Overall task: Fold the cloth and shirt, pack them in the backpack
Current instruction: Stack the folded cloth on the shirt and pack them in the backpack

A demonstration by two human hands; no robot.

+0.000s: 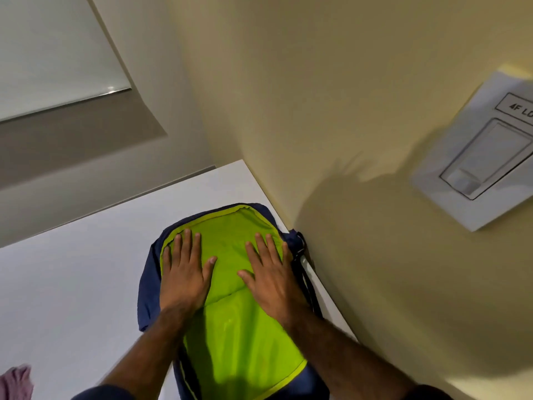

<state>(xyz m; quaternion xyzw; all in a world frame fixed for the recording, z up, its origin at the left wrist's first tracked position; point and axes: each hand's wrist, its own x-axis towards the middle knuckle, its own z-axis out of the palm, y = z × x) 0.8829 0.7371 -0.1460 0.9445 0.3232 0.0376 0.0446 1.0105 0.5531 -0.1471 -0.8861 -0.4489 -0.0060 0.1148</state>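
Observation:
A navy backpack [145, 293] lies flat on the white table [75, 284], its bright green inner side [239, 336] facing up. My left hand [186, 272] presses flat on the green fabric's left part, fingers straight. My right hand [269, 272] presses flat on its right part, fingers spread. A bit of pink cloth [16, 382] shows at the table's bottom left edge, far from both hands. No shirt is in sight.
The table's right edge runs along a cream wall [346, 111]. A white paper sign [484, 157] hangs on that wall at the right. The backpack's dark straps [302, 255] lie against the wall. A window with a white blind [52, 53] is at the upper left.

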